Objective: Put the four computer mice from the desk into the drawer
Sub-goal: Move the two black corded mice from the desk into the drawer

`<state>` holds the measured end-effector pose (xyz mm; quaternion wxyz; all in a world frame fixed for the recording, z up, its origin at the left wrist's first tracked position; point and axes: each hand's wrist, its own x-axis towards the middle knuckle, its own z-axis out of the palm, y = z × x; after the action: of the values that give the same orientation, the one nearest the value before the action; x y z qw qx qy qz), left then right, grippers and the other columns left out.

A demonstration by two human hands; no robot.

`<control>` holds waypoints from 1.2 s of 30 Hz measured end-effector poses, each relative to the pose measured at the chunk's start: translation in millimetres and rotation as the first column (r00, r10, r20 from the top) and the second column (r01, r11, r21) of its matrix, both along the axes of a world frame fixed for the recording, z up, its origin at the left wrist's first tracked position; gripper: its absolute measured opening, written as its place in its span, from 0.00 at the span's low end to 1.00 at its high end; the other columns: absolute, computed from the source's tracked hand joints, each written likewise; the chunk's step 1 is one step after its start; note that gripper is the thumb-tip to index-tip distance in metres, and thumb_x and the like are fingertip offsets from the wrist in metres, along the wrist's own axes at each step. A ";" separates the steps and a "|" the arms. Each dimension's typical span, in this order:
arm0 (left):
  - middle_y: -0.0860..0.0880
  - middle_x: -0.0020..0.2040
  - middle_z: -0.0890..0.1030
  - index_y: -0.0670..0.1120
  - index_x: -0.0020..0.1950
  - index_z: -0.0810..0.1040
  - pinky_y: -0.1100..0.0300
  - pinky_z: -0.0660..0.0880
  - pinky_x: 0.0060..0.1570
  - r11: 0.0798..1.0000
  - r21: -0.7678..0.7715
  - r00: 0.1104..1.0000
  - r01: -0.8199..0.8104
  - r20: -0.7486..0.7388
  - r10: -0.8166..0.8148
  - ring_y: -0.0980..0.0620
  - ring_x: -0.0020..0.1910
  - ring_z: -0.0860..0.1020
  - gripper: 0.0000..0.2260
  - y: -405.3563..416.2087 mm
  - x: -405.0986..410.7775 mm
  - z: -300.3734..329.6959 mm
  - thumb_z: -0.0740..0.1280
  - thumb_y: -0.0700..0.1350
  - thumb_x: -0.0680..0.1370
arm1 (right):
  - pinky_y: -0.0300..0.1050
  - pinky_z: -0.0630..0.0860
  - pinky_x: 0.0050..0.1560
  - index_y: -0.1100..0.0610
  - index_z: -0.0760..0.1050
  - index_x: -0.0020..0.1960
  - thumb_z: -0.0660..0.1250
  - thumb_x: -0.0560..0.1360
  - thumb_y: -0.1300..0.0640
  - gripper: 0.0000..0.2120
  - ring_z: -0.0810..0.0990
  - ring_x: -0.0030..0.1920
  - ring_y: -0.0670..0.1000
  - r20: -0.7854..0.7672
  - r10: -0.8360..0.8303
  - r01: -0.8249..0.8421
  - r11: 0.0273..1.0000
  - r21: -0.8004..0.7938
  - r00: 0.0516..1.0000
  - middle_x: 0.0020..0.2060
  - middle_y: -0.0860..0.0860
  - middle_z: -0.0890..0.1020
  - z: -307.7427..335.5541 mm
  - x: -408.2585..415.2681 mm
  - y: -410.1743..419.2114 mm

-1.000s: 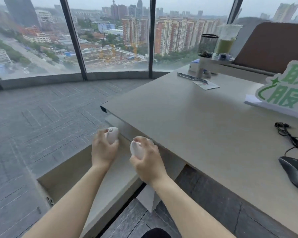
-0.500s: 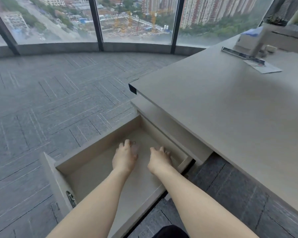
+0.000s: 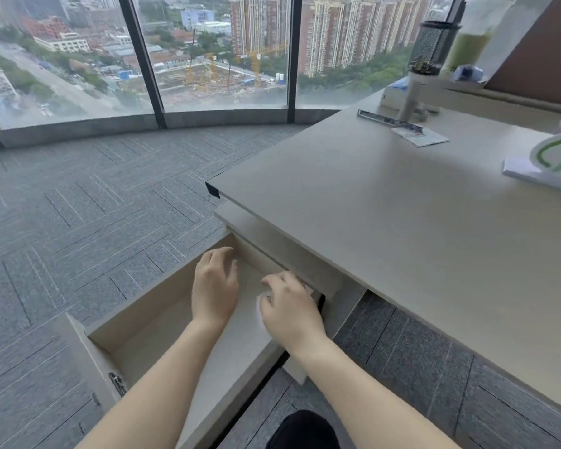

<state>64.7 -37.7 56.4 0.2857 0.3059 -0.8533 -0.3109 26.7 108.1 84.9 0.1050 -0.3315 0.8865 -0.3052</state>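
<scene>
The pale wooden drawer (image 3: 133, 306) under the desk (image 3: 402, 228) stands pulled out. Both my hands are down inside it, near its far right corner. My left hand (image 3: 215, 285) lies palm down with fingers stretched toward the back wall; whatever is beneath it is hidden. My right hand (image 3: 292, 307) is curled over a white mouse (image 3: 259, 306), of which only a pale edge shows by the thumb. No other mouse is in view on the desk.
At the desk's far end are a black mesh pen holder (image 3: 433, 47), a cup of green drink (image 3: 470, 43), a ruler (image 3: 386, 119) and a paper card (image 3: 420, 136). A green and white sign (image 3: 557, 157) sits at the right edge. Grey carpet (image 3: 78, 222) lies left of the drawer.
A second ago both hands held white mice above the drawer. They have since gone down into it and shifted toward its right corner. The view has tilted down, then back up.
</scene>
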 end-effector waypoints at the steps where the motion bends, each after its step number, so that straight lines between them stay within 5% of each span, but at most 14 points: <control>1: 0.43 0.57 0.79 0.42 0.61 0.77 0.58 0.70 0.56 1.000 -0.006 0.998 0.024 -0.065 -0.025 0.43 0.57 0.76 0.12 12.7 -5.1 18.2 0.63 0.42 0.79 | 0.48 0.75 0.56 0.56 0.74 0.65 0.60 0.79 0.58 0.16 0.76 0.59 0.54 -0.002 -0.017 0.016 0.998 -0.061 1.000 0.63 0.53 0.75 13.8 6.9 16.2; 5: 0.47 0.53 0.78 0.45 0.58 0.78 0.52 0.76 0.50 0.991 -0.011 0.947 0.133 -0.293 -0.130 0.46 0.50 0.79 0.10 83.9 -30.1 88.3 0.62 0.43 0.79 | 0.38 0.76 0.51 0.54 0.81 0.57 0.63 0.78 0.58 0.11 0.80 0.48 0.45 -0.065 -0.141 0.117 0.950 -0.290 0.988 0.52 0.47 0.83 67.3 25.5 96.9; 8: 0.53 0.50 0.77 0.47 0.56 0.79 0.56 0.76 0.47 0.951 -0.014 0.904 0.309 -0.307 -0.298 0.52 0.48 0.79 0.08 154.8 -50.2 120.0 0.63 0.43 0.79 | 0.40 0.78 0.45 0.54 0.83 0.51 0.65 0.78 0.59 0.08 0.81 0.42 0.44 -0.123 -0.333 0.254 0.869 -0.425 0.935 0.45 0.47 0.85 97.4 18.0 168.7; 11: 0.50 0.53 0.79 0.47 0.56 0.79 0.56 0.77 0.50 0.856 0.011 0.836 0.516 -0.225 -0.501 0.51 0.50 0.80 0.08 232.4 -72.1 130.9 0.64 0.43 0.78 | 0.45 0.79 0.43 0.54 0.82 0.50 0.65 0.78 0.60 0.07 0.81 0.41 0.48 -0.165 -0.560 0.418 0.754 -0.506 0.812 0.42 0.49 0.84 112.3 -5.7 249.2; 14: 0.48 0.62 0.76 0.49 0.62 0.76 0.58 0.75 0.52 0.755 0.077 0.759 0.651 -0.078 -0.647 0.50 0.56 0.78 0.13 309.2 -87.0 131.4 0.65 0.47 0.78 | 0.48 0.76 0.51 0.56 0.81 0.51 0.66 0.76 0.63 0.08 0.78 0.48 0.52 -0.248 -0.751 0.566 0.635 -0.525 0.612 0.46 0.50 0.83 109.3 -31.3 335.2; 18: 0.47 0.70 0.68 0.53 0.72 0.67 0.54 0.73 0.58 0.666 0.168 0.661 0.727 0.092 -0.745 0.46 0.65 0.72 0.25 394.7 -108.1 124.3 0.66 0.54 0.76 | 0.51 0.64 0.61 0.57 0.76 0.62 0.70 0.72 0.61 0.19 0.72 0.58 0.62 -0.318 -0.856 0.804 0.502 -0.320 0.408 0.59 0.60 0.77 81.8 -54.9 439.1; 23: 0.46 0.72 0.65 0.58 0.73 0.61 0.49 0.69 0.60 0.723 0.119 0.660 0.680 0.331 -0.675 0.40 0.67 0.66 0.32 463.5 -130.0 111.6 0.63 0.63 0.71 | 0.58 0.69 0.64 0.50 0.64 0.73 0.70 0.74 0.47 0.31 0.67 0.65 0.66 -0.179 -0.883 0.893 0.448 -0.045 0.434 0.68 0.62 0.69 56.3 -56.2 498.5; 29: 0.44 0.59 0.72 0.50 0.58 0.69 0.50 0.69 0.54 0.774 -0.071 0.734 0.629 0.384 -0.560 0.39 0.56 0.71 0.22 482.6 -142.6 101.8 0.65 0.58 0.68 | 0.54 0.73 0.54 0.53 0.65 0.74 0.70 0.74 0.56 0.30 0.72 0.58 0.65 -0.179 -0.870 0.869 0.482 -0.109 0.460 0.58 0.64 0.74 52.4 -51.0 500.6; 33: 0.41 0.57 0.73 0.48 0.57 0.66 0.51 0.68 0.51 0.829 -0.051 0.779 0.557 0.377 -0.500 0.39 0.54 0.71 0.17 466.0 -144.0 104.3 0.63 0.44 0.69 | 0.49 0.72 0.48 0.50 0.67 0.72 0.70 0.73 0.58 0.29 0.76 0.55 0.61 -0.096 -0.880 0.850 0.474 -0.229 0.465 0.57 0.60 0.74 59.6 -41.6 490.5; 36: 0.40 0.55 0.75 0.48 0.57 0.65 0.50 0.67 0.49 0.853 -0.069 0.802 0.518 0.386 -0.456 0.39 0.55 0.71 0.16 443.6 -139.4 107.6 0.63 0.45 0.71 | 0.44 0.69 0.48 0.49 0.68 0.71 0.70 0.73 0.56 0.28 0.77 0.53 0.57 -0.077 -0.872 0.811 0.479 -0.335 0.484 0.59 0.57 0.74 72.1 -30.9 472.9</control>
<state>-74.8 405.8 164.0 0.0622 0.1011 -0.9637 -0.2391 -4.2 581.0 157.0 -0.2091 0.1059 0.8925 -0.3854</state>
